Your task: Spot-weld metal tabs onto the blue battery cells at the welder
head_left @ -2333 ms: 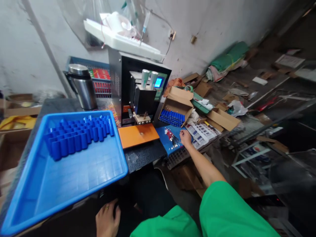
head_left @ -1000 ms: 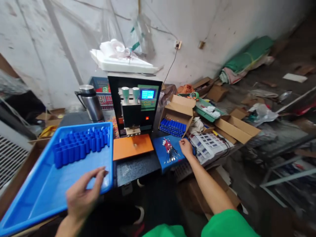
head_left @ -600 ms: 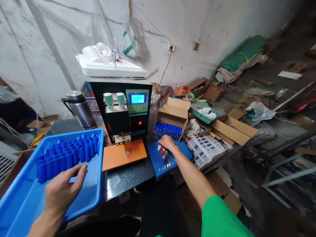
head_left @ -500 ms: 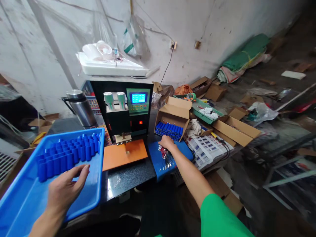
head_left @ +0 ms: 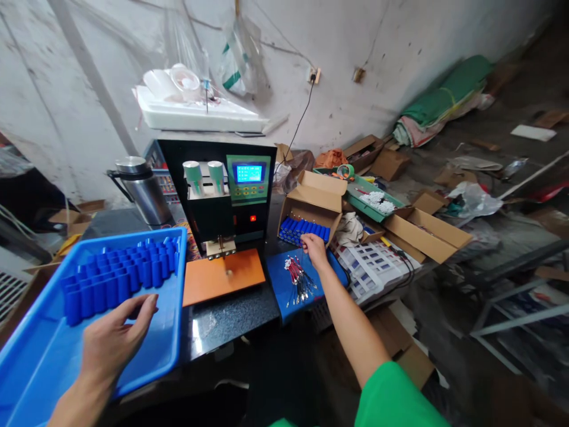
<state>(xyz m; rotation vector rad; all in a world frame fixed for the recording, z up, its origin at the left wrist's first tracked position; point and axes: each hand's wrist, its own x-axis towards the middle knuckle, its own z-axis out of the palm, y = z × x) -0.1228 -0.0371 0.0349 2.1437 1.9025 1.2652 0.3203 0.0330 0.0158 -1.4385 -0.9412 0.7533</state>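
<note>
Over the near right part of the blue tray (head_left: 181, 296), my left hand (head_left: 111, 335) hovers with thumb and index fingertips pinched together. Nothing shows in that pinch. Rows of blue-wrapped battery cells (head_left: 120, 270) stand upright in the tray beyond it. My right hand (head_left: 315, 248) is closed at the front of an open cardboard box (head_left: 315, 193), above the blue mat (head_left: 276, 274). Whatever its fingertips hold, if anything, is too small to make out. More blue cells (head_left: 306, 228) lie stacked in that box. A bunch of red and black wire leads (head_left: 299, 279) with white connectors lies on the mat.
Between tray and mat stands a black machine (head_left: 208, 219) with a lit screen and an orange plate (head_left: 222, 277). A steel jug (head_left: 144, 193) is behind the tray. To the right are a green tray (head_left: 368, 201), a white plastic crate (head_left: 368, 267) and an open carton (head_left: 427, 234).
My right hand has moved off the bunch of leads, back and to the right towards the box of cells. My left hand stays nearly in place. The view has shifted slightly.
</note>
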